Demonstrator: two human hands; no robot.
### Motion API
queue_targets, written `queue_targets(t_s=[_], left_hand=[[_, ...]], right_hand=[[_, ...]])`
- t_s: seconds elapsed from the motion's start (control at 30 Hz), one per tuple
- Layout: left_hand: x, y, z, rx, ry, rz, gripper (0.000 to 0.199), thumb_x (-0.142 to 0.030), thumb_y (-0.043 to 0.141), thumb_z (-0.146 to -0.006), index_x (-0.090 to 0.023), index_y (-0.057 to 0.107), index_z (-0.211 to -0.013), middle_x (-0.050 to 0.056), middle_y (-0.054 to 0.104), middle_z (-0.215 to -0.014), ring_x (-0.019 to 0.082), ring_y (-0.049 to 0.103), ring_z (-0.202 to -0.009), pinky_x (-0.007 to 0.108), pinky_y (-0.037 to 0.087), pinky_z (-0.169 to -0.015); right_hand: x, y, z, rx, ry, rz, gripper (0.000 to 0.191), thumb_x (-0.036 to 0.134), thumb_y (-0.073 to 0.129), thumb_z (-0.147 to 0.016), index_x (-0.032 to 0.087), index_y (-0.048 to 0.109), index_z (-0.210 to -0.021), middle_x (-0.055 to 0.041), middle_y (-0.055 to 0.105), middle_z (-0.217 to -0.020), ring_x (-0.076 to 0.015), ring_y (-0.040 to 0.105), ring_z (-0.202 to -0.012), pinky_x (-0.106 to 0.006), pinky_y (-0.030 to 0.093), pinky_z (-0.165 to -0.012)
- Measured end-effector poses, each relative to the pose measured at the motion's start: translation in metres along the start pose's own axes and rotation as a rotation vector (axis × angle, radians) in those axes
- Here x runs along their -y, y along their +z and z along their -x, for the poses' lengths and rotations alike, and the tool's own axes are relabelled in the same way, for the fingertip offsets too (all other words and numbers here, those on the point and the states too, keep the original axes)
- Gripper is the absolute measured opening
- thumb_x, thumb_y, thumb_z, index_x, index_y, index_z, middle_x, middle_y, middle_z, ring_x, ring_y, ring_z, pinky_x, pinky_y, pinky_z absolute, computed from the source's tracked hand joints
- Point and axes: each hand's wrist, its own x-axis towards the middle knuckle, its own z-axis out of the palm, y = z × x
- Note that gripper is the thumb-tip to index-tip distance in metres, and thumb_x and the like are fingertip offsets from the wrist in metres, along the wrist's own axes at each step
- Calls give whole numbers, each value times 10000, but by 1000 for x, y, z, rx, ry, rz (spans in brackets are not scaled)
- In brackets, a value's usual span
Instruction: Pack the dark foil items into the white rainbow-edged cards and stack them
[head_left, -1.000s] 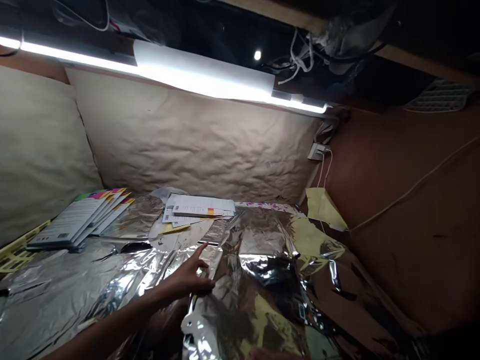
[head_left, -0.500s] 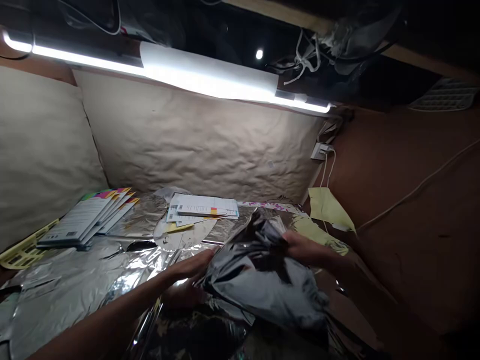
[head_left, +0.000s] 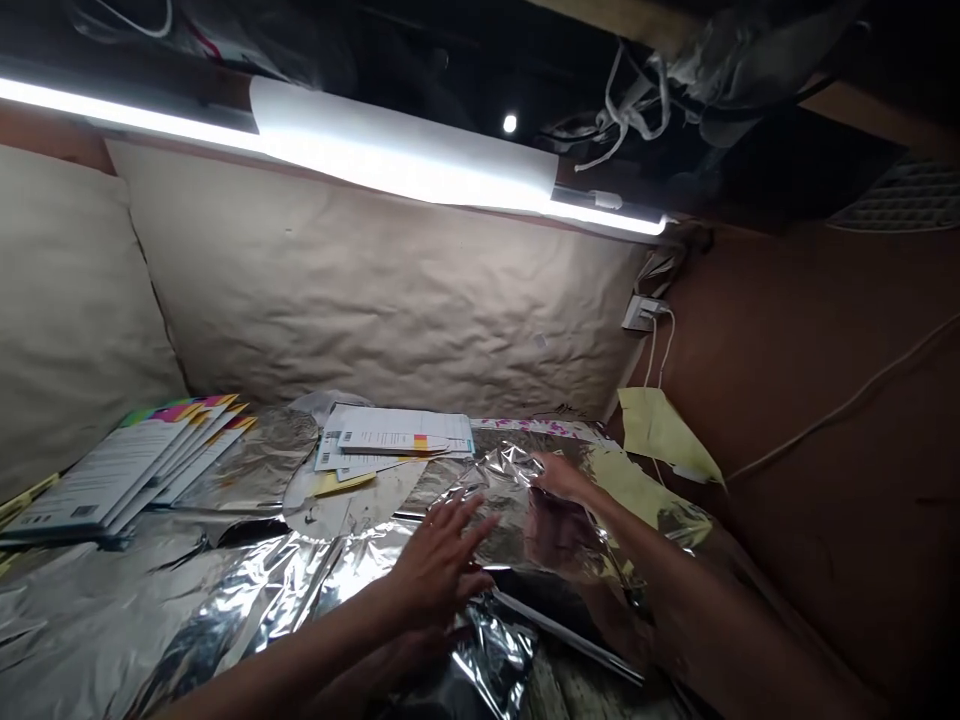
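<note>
A crumpled sheet of silver foil (head_left: 510, 510) lies spread in the middle of the surface, with yellow backing showing at its right side. My right hand (head_left: 562, 482) rests on its far part, and its fingers are hidden against the foil. My left hand (head_left: 442, 565) hovers just left of the sheet's near edge, fingers spread, holding nothing. A wider foil sheet (head_left: 150, 620) stretches under my left forearm. Both forearms come in from the bottom of the view.
A stack of booklets (head_left: 127, 470) and printed papers (head_left: 397, 435) lie at the back left. Behind them stands a creased beige paper wall (head_left: 375, 300). A yellow paper scrap (head_left: 664, 430) sits at right, below a wall socket (head_left: 641, 313) with white cables. A tube light (head_left: 375, 140) runs overhead.
The foil bunched up between my hands earlier now lies flatter on the surface. My right hand has moved onto it, and my left hand has opened its fingers.
</note>
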Motion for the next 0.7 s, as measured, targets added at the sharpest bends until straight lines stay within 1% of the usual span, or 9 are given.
queue_targets(t_s=[0.07, 0.13, 0.23, 0.33, 0.37, 0.43, 0.53, 0.63, 0.7], left_hand=[[-3, 11, -1, 204, 109, 2, 769, -696, 448, -879, -340, 256, -1531, 81, 170, -1622, 383, 126, -1476, 601, 110, -1158], [-2, 22, -2, 288, 99, 20, 855, -756, 358, -873, -280, 168, -1557, 109, 130, -1621, 368, 97, -1484, 597, 90, -1163], [2, 32, -3, 245, -9, 26, 899, -758, 269, -894, -201, 50, -1566, 124, 50, -1622, 322, 48, -1495, 545, 73, -1182], [5, 36, -3, 194, -69, 15, 852, -715, 241, -928, -191, 26, -1565, 120, 29, -1623, 307, 34, -1498, 521, 78, -1185], [6, 37, -2, 183, -59, 9, 840, -706, 246, -933, -199, 21, -1564, 115, 34, -1624, 306, 35, -1498, 518, 72, -1186], [9, 35, 0, 179, -14, -7, 847, -712, 272, -926, -218, 14, -1564, 110, 42, -1626, 311, 38, -1497, 517, 58, -1186], [14, 29, 4, 235, 27, -29, 877, -750, 295, -895, -243, 38, -1563, 114, 26, -1624, 332, 26, -1494, 546, 51, -1177], [15, 23, 6, 304, 32, -33, 872, -765, 283, -886, -255, 68, -1561, 127, 1, -1619, 342, 4, -1491, 582, 41, -1162], [15, 21, 7, 293, 37, -33, 869, -763, 294, -886, -256, 85, -1561, 134, -2, -1616, 341, 2, -1491, 587, 36, -1160]], right_hand=[[1, 2, 0, -49, -9, 22, 429, 254, 644, -897, 165, 553, -1306, -120, 609, -1277, -262, 589, -1147, -430, 478, -974], [5, 0, 4, -110, -11, 43, 512, 203, 639, -877, 147, 513, -1371, -155, 610, -1293, -290, 565, -1193, -401, 452, -996], [17, -2, 30, -225, -23, 68, 530, 250, 539, -934, 124, 439, -1439, -188, 548, -1374, -320, 476, -1295, -437, 388, -1060], [27, 14, 84, -286, -168, 80, 528, 365, 428, -989, 161, 392, -1475, -145, 458, -1480, -277, 373, -1388, -457, 307, -1139], [28, 23, 106, -282, -313, 100, 566, 402, 442, -982, 166, 366, -1491, -142, 412, -1517, -284, 334, -1415, -485, 284, -1153], [27, 44, 147, -126, -496, 142, 646, 467, 456, -969, 236, 255, -1538, -105, 316, -1577, -279, 265, -1455, -501, 263, -1168], [21, 66, 181, 110, -484, 156, 689, 551, 421, -962, 275, 190, -1550, -80, 238, -1603, -284, 213, -1474, -529, 222, -1179], [15, 62, 172, 167, -427, 52, 665, 554, 426, -958, 266, 261, -1535, -81, 249, -1600, -274, 215, -1474, -513, 219, -1183], [10, 45, 154, 36, -308, -90, 631, 534, 470, -942, 212, 401, -1480, -123, 371, -1546, -272, 354, -1419, -453, 330, -1139]])
